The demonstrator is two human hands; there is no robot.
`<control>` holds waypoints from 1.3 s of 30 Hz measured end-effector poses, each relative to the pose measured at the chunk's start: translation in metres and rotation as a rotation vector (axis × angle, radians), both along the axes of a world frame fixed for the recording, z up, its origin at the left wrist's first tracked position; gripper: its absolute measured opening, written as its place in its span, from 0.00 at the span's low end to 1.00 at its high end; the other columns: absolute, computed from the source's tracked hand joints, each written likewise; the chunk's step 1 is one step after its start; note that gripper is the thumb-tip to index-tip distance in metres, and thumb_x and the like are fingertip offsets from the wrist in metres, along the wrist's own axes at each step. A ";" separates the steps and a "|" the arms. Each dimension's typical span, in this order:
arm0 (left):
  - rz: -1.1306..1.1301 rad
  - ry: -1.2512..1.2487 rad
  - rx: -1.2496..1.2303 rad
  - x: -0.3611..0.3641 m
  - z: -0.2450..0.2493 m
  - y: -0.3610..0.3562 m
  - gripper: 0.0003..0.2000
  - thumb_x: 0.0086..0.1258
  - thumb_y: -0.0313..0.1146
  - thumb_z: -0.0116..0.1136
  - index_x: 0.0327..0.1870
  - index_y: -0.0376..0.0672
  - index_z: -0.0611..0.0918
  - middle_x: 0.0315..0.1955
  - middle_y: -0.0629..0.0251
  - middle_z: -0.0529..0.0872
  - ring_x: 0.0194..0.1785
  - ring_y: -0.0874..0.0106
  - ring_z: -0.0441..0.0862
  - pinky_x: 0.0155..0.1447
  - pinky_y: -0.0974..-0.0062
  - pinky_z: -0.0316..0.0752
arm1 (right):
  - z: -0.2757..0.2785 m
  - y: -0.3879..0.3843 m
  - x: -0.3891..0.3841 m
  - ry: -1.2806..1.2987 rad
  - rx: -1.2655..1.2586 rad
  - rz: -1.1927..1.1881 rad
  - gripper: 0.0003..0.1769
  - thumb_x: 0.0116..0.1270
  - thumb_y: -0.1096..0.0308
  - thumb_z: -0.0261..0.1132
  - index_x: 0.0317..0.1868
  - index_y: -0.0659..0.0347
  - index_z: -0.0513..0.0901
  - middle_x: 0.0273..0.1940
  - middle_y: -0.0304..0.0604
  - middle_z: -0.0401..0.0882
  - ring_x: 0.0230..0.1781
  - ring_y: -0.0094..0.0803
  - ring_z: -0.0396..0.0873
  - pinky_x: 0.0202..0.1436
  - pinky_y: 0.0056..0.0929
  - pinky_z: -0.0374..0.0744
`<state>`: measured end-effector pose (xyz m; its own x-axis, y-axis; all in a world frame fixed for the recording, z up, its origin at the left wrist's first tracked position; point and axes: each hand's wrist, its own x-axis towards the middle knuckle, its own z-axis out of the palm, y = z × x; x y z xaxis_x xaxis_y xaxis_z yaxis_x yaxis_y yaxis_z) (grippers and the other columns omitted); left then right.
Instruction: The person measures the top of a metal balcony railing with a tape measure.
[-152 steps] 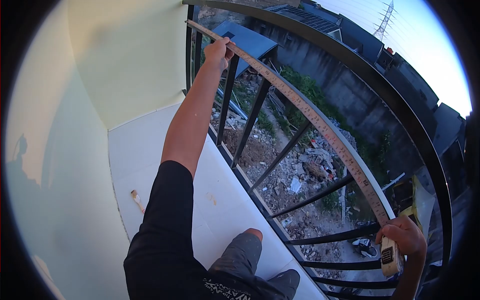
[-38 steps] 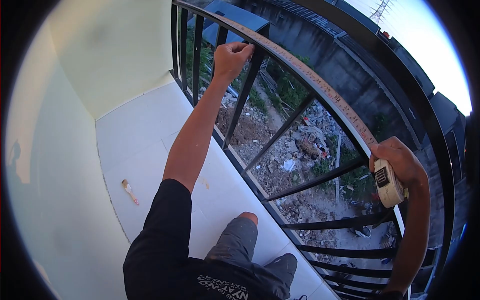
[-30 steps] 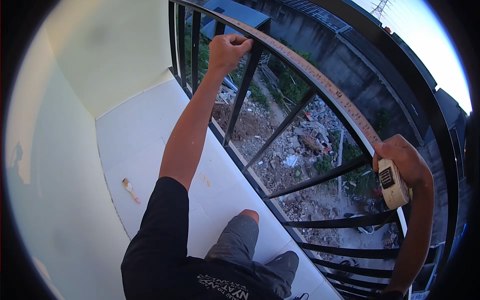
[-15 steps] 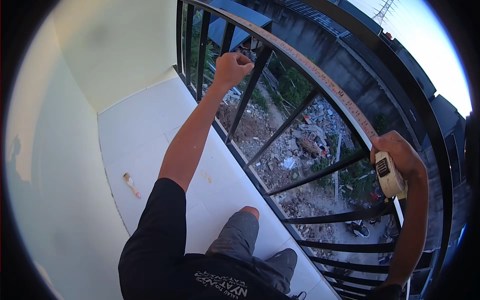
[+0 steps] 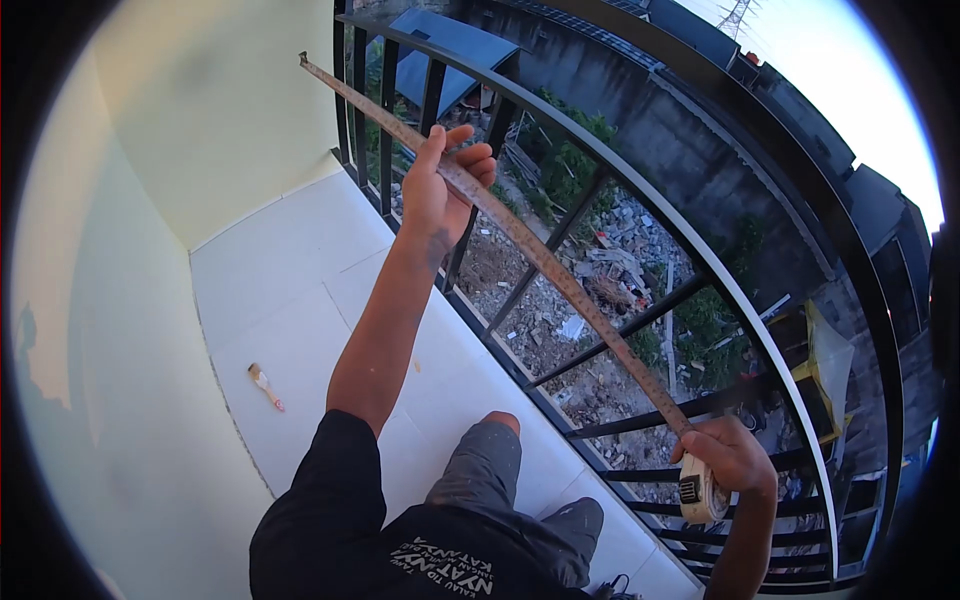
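Note:
A worn tape measure with a long extended blade (image 5: 560, 275) slants across the view on the near side of the railing. My right hand (image 5: 730, 455) grips its pale case (image 5: 703, 492), below the curved handrail. Farther up the blade, my left hand (image 5: 435, 190) loosely holds it between thumb and curled fingers. The blade's hooked end (image 5: 304, 60) sticks out past my left hand, in front of the pale wall. Between the two hands the blade runs free of the handrail (image 5: 690, 235).
Black railing bars (image 5: 570, 215) curve along the right, with rubble (image 5: 610, 270) on the ground far below. A paintbrush (image 5: 265, 388) lies on the white tiled floor (image 5: 285, 300). Pale walls (image 5: 200, 110) close off the left and far end.
The blade has come off the handrail and inward. My left hand has gone from beside a railing bar to holding the blade. My right hand has moved down and left with the case.

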<state>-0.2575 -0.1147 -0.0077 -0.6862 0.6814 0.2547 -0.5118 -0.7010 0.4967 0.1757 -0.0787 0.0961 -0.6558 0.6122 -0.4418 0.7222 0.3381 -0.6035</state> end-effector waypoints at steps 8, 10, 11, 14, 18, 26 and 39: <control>-0.181 0.191 -0.133 0.131 -0.036 -0.042 0.24 0.81 0.50 0.37 0.44 0.39 0.81 0.28 0.61 0.83 0.33 0.68 0.82 0.44 0.68 0.77 | -0.132 -0.050 0.108 0.120 -0.524 -0.167 0.18 0.72 0.61 0.57 0.39 0.68 0.87 0.25 0.38 0.80 0.24 0.21 0.75 0.30 0.23 0.71; -0.317 0.354 -0.199 0.184 -0.047 -0.048 0.25 0.81 0.51 0.35 0.45 0.40 0.82 0.30 0.60 0.84 0.36 0.68 0.83 0.46 0.69 0.77 | -0.180 -0.067 0.133 0.228 -0.584 -0.151 0.20 0.73 0.58 0.56 0.42 0.68 0.86 0.26 0.41 0.82 0.23 0.24 0.79 0.29 0.23 0.75; -0.421 0.462 -0.241 0.214 -0.048 -0.054 0.26 0.82 0.51 0.35 0.46 0.37 0.82 0.33 0.58 0.86 0.39 0.69 0.84 0.49 0.70 0.77 | -0.181 -0.080 0.133 0.286 -0.602 -0.229 0.20 0.73 0.59 0.55 0.44 0.69 0.85 0.26 0.41 0.82 0.23 0.24 0.79 0.29 0.23 0.75; -0.747 0.706 -0.264 0.304 -0.074 -0.065 0.28 0.81 0.52 0.38 0.50 0.34 0.82 0.38 0.58 0.87 0.45 0.70 0.83 0.54 0.71 0.75 | -0.187 -0.118 0.130 0.463 -0.573 -0.381 0.20 0.74 0.60 0.54 0.44 0.70 0.83 0.26 0.43 0.82 0.23 0.25 0.79 0.28 0.23 0.75; -1.303 0.815 -0.291 0.382 -0.103 -0.071 0.30 0.75 0.60 0.45 0.61 0.40 0.77 0.47 0.58 0.81 0.53 0.69 0.78 0.57 0.68 0.71 | -0.203 -0.143 0.136 0.762 -0.352 -0.578 0.21 0.76 0.58 0.50 0.39 0.71 0.80 0.25 0.46 0.82 0.20 0.26 0.78 0.26 0.26 0.75; -1.528 0.665 -0.168 0.442 -0.135 -0.078 0.43 0.68 0.58 0.59 0.71 0.33 0.58 0.66 0.56 0.65 0.72 0.69 0.59 0.74 0.70 0.53 | -0.228 -0.146 0.143 1.333 0.007 -0.861 0.20 0.77 0.60 0.47 0.38 0.68 0.77 0.28 0.46 0.79 0.27 0.27 0.78 0.31 0.23 0.75; -1.166 1.718 -0.717 0.408 -0.073 -0.053 0.14 0.65 0.40 0.56 0.41 0.37 0.82 0.26 0.63 0.84 0.32 0.75 0.81 0.38 0.73 0.74 | -0.171 -0.114 0.217 1.689 0.352 -1.467 0.17 0.77 0.59 0.51 0.36 0.62 0.78 0.33 0.41 0.78 0.35 0.26 0.75 0.43 0.28 0.73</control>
<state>0.1504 -0.1678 -0.0809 0.5350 0.7343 -0.4178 0.6466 -0.0376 0.7619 0.3932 -0.1922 -0.0746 0.6344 0.7713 0.0513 -0.4466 0.4199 -0.7901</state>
